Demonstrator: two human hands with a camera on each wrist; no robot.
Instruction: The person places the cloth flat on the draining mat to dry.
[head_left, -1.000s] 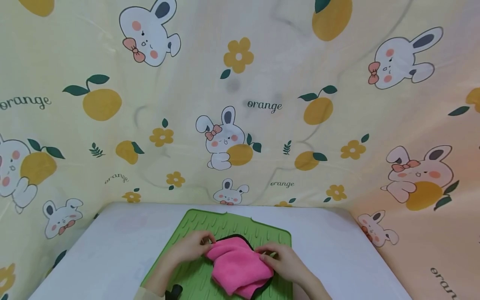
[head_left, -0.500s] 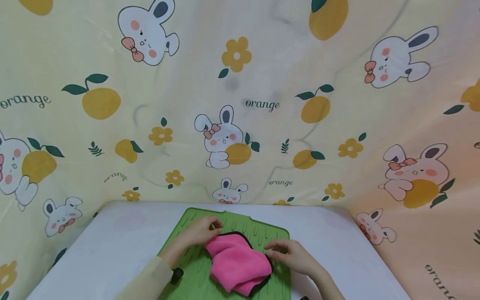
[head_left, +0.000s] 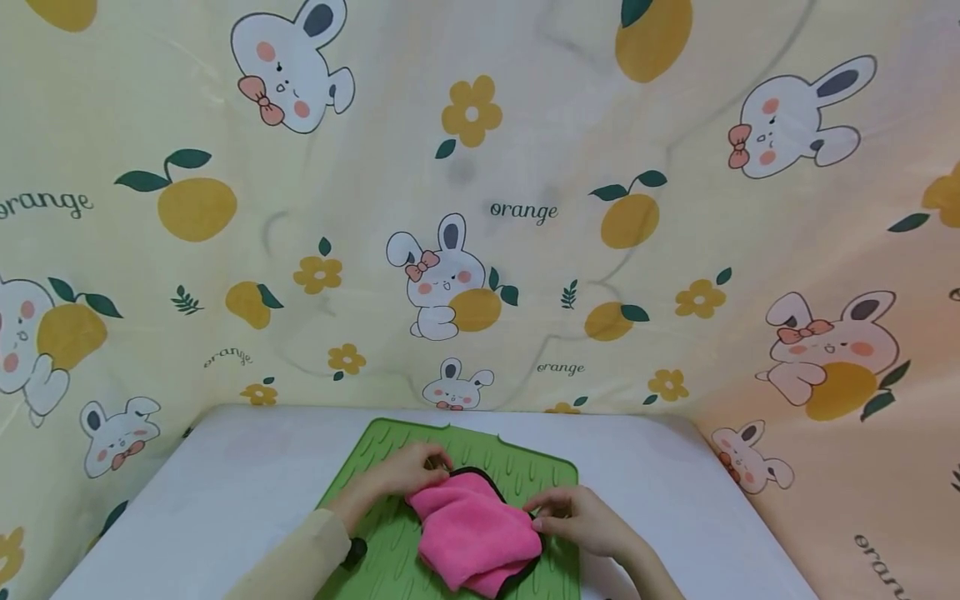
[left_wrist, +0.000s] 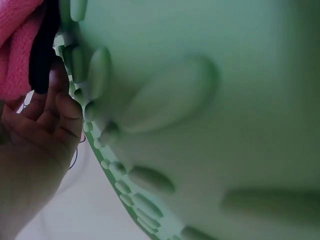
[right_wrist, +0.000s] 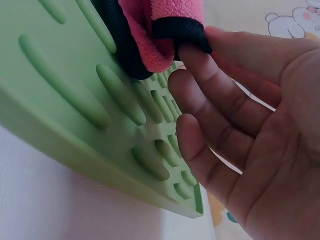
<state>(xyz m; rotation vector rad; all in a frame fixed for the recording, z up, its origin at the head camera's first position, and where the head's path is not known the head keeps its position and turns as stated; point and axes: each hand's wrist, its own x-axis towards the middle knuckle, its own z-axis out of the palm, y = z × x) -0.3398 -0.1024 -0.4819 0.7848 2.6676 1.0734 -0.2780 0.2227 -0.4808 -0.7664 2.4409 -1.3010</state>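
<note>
A pink fleecy cloth with black edging [head_left: 476, 533] lies folded and rumpled on a green ridged mat [head_left: 386, 542]. My left hand [head_left: 408, 471] is at the cloth's far left corner, fingers curled at its edge; in the left wrist view, the fingertips [left_wrist: 59, 77] meet the black edging. At the right corner, my right hand [head_left: 583, 518] pinches the cloth. The right wrist view has the thumb over the black edging [right_wrist: 182, 30] and the index finger under it, while the other fingers [right_wrist: 192, 132] curve loosely below, above the mat.
Beneath the mat is a white table [head_left: 645, 467], reaching out to both sides. A cream curtain [head_left: 360, 183] printed with rabbits and oranges hangs behind it. A small black object [head_left: 356, 552] sits by the left sleeve [head_left: 300, 554].
Both hands came off the cloth's edge about half a second ago and now hold it again, the left slightly farther along the far edge, the right nearer the right corner. The cloth barely moved.
</note>
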